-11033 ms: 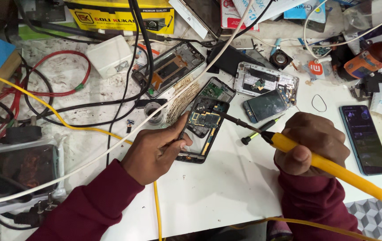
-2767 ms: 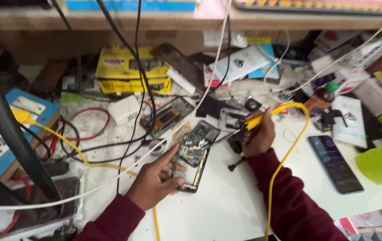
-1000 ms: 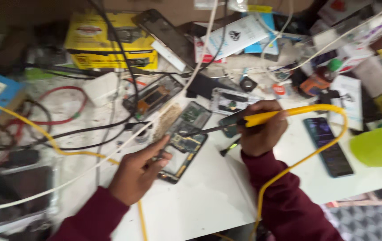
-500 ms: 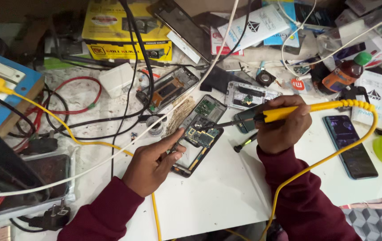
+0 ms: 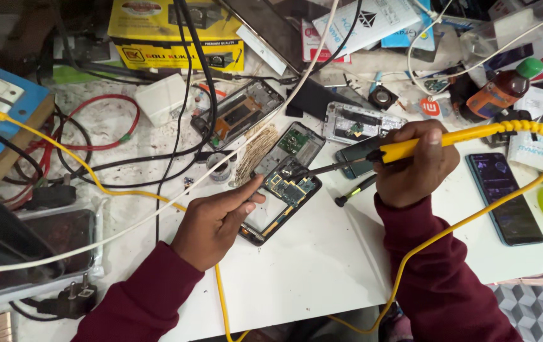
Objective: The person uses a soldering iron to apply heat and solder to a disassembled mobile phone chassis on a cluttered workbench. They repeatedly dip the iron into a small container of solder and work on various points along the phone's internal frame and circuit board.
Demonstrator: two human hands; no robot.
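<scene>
Opened phone [image 5: 282, 190] (circuit board exposed), yellow soldering iron [image 5: 439, 139] angled
</scene>
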